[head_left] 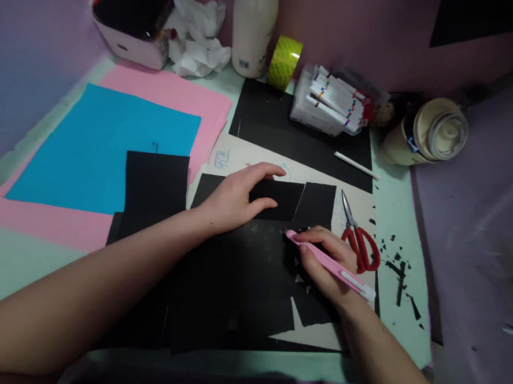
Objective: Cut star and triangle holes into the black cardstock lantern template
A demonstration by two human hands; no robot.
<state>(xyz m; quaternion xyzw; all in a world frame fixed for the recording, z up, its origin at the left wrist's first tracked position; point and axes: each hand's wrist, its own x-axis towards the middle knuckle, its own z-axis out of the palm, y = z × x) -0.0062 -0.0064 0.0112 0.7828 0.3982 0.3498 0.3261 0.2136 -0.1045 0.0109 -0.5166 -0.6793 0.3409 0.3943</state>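
My right hand grips a slim pink craft knife with a white end, its tip down on a sheet of black paper. Faint pale marks and small cut-out holes show in the paper around the tip. My left hand rests on the upper part of the black sheet, thumb and fingers apart, holding nothing. Just right of my right hand lie scissors with red handles, partly covered by that hand.
Blue paper lies over pink sheets at the left. Behind are a white bottle, yellow-green tape and a box of markers. A white stick and black scraps lie to the right, near a cup.
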